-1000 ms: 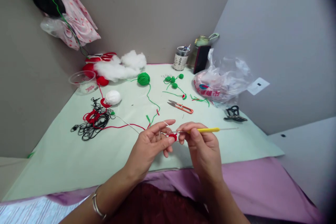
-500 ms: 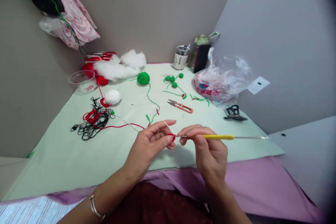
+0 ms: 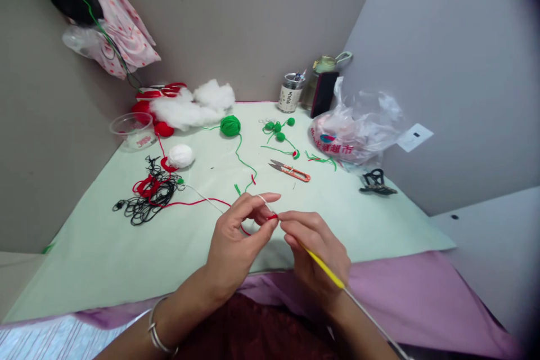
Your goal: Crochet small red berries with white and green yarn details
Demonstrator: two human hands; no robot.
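My left hand pinches a small red crochet piece between thumb and fingers, with white yarn running over the raised index finger. That strand leads back towards the white yarn ball on the left. Closed around a yellow-handled crochet hook is my right hand, its fingertips right beside the red piece. The hook's metal rear end slants down to the right along the forearm. Fingers hide its working tip. Red yarn trails across the table to my left hand.
Orange thread snips lie beyond my hands, near small green crocheted balls and a green yarn ball. Tangled black cord and white stuffing are at left. A plastic bag and black clip sit at right.
My right hand has turned, swinging the hook from nearly level to slanting down to the right. It has come closer to the red piece, which my left hand still holds.
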